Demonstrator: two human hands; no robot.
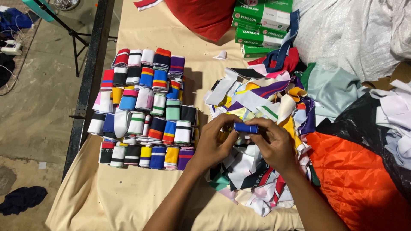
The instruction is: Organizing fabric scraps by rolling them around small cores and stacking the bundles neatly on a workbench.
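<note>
Above the loose heap of fabric strips (pixel 261 128), both hands pinch a small blue roll (pixel 245 127): left hand (pixel 214 145) on its left end, right hand (pixel 274 143) on its right. Bare cream cloth (pixel 128 196) lies open toward the table's near and left edges. Left of the hands stand rows of striped rolls (pixel 145 111), packed tight. Green boxes (pixel 257 25) and red fabric (pixel 201 17) sit beyond; quilted orange cloth (pixel 355 179) crowds the right

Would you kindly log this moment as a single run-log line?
left hand: holds blue roll | right hand: holds blue roll | under hands: loose strip pile | left: stacked rolls
</note>
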